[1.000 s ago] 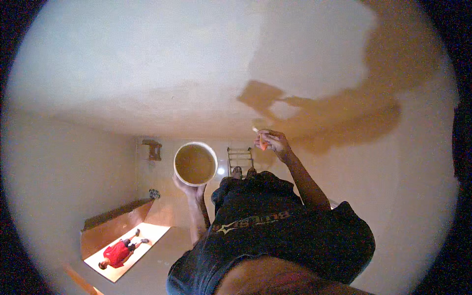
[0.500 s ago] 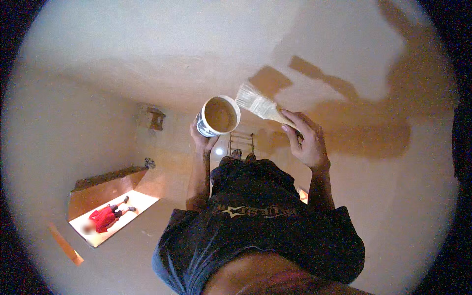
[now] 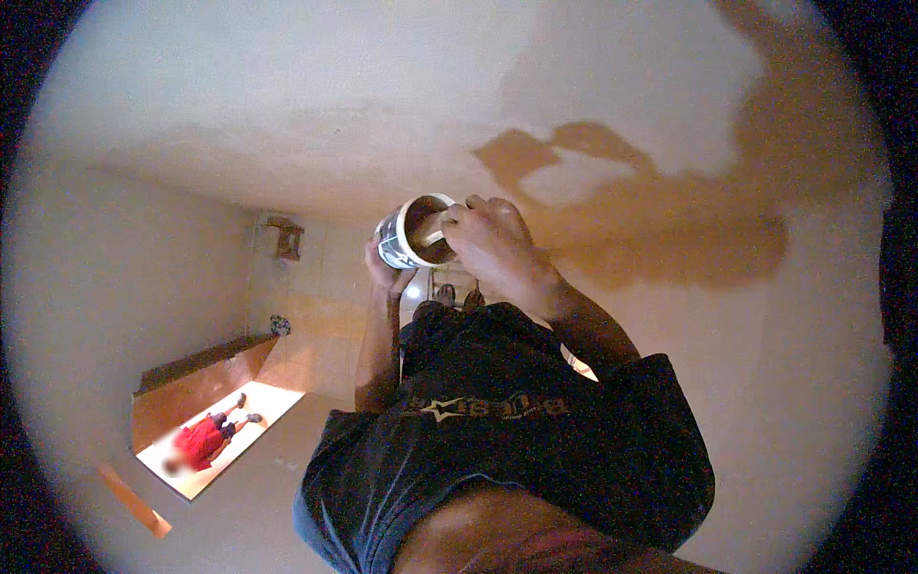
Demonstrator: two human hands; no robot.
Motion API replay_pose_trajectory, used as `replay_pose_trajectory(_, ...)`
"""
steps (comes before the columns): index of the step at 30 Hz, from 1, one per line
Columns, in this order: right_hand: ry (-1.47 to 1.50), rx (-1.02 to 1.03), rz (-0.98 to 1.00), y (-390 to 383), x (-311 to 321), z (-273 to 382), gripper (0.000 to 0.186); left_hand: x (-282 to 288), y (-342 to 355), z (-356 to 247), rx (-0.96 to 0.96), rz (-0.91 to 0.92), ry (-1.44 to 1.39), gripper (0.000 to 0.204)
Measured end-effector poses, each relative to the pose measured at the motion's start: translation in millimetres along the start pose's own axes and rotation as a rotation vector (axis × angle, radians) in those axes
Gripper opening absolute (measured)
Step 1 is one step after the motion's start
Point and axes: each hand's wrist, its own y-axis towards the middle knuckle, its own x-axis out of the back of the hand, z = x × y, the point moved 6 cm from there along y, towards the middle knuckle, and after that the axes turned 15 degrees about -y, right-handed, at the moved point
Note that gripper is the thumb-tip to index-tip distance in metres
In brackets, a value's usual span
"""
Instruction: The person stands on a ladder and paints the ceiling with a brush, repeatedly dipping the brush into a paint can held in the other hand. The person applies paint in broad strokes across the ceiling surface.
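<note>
While the left hand [image 3: 387, 277] cups the paint can [image 3: 413, 232] from below, the right hand [image 3: 490, 241], just beside it, grips a brush [image 3: 436, 235] dipped inside. Likely heavy, sloshing and slippery; best held under its base.

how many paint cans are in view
1: a small paint can held up in the left hand, the right hand dipping into it. Others may be hidden.
</note>
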Motion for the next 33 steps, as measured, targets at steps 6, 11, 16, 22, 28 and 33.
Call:
replay_pose_trajectory(6,-0.058,-0.01,0.03,-2,-18,-13,0.012,-6,15,25,0.031,0.029,-0.022,0.078)
replay_pose_trajectory(11,0.054,-0.17,-0.125,-31,20,-59,0.026,-10,37,37,0.045,0.079,-0.056,0.077)
replay_pose_trajectory(16,0.121,-0.313,-0.138,-52,58,-44,0.031,-19,15,0,0.096,0.171,-0.142,0.071)
replay_pose_trajectory(22,0.013,-0.442,-0.093,-67,80,-4,0.03,-28,-11,-13,0.162,0.166,-0.206,0.07)
replay_pose_trajectory(28,0.219,-0.522,-0.011,-82,66,6,0.028,-28,-19,-16,0.206,0.227,-0.259,0.071)
replay_pose_trajectory(33,0.105,-0.464,-0.051,-62,74,21,0.018,-28,-18,-24,0.148,0.194,-0.033,0.076)
